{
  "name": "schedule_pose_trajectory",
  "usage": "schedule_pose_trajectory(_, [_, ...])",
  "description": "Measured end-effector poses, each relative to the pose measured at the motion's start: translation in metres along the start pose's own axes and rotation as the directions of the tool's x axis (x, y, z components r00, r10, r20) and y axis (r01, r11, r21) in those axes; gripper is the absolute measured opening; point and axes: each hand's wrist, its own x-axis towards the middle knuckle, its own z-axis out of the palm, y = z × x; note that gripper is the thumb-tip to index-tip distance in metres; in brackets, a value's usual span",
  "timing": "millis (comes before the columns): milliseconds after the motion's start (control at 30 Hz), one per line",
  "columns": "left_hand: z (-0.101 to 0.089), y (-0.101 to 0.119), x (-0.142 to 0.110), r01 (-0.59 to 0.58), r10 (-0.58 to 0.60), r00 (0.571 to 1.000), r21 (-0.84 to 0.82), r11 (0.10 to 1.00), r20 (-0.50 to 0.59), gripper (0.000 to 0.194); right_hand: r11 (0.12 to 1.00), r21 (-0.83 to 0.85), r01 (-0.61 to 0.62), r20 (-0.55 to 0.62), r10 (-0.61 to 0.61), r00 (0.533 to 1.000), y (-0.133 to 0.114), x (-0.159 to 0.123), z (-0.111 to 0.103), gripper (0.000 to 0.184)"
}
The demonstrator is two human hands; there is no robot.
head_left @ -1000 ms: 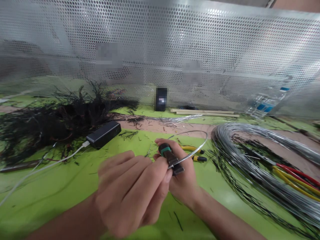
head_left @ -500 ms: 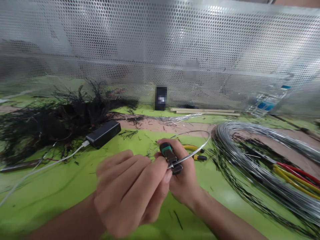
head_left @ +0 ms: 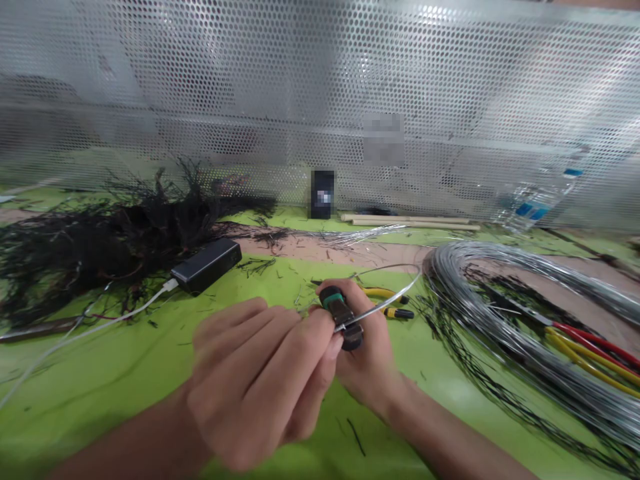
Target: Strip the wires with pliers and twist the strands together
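My left hand (head_left: 255, 387) is closed, thumb and forefinger pinching one end of a silvery metal wire (head_left: 385, 305). From that pinch the wire crosses the black-and-green hand tool (head_left: 340, 308) and bends back in a loop on the right. Wrapped around this tool is my right hand (head_left: 367, 353); its metal middle part shows between two dark ends, but its exact kind is unclear. Both hands touch or nearly touch above the green table. Behind the right hand lies a yellow-and-black handled tool (head_left: 399, 313), partly covered by it.
A large wire coil (head_left: 465, 313) lies right, with red- and yellow-handled tools (head_left: 595, 343) inside it. Dark fibre bundles (head_left: 150, 220), a black box (head_left: 207, 265) and its white cable (head_left: 115, 322) are left. Bottles (head_left: 537, 200) and a perforated metal screen (head_left: 280, 87) stand behind.
Both hands keep their grips almost in place. The tool's lower end and the wire at the pinch have shifted very slightly left and up.
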Motion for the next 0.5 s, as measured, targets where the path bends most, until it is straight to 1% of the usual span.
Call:
schedule_pose_trajectory(100, [0.001,-0.0003,-0.001,-0.002,0.002,1.0,-0.018,1.0,0.017,0.011,1.0,-0.009,0.009,-0.002,-0.009,1.0,-0.0017,0.0003,-0.0011,0.032])
schedule_pose_trajectory(267, [0.0018,-0.0001,-0.0017,0.011,-0.011,1.0,-0.02,1.0,-0.003,0.014,0.999,-0.02,0.033,0.022,-0.032,0.999,-0.0055,0.0015,-0.0024,0.035])
schedule_pose_trajectory(367, [-0.0001,-0.0007,0.0,-0.022,0.022,0.998,-0.004,1.0,0.056,0.012,0.999,-0.024,0.044,0.03,-0.043,0.999,-0.0076,0.0022,-0.0021,0.032])
schedule_pose_trajectory(433, [-0.002,-0.0017,0.0007,-0.031,0.03,0.999,0.009,0.999,0.031,0.013,0.999,-0.028,0.047,0.036,-0.046,0.998,-0.0084,0.0025,-0.0018,0.031])
schedule_pose_trajectory(500, [-0.0037,-0.0027,0.0004,-0.015,0.015,1.0,0.021,1.0,0.018,0.014,0.998,-0.034,0.048,0.041,-0.046,0.998,-0.0086,0.0026,-0.0018,0.031])
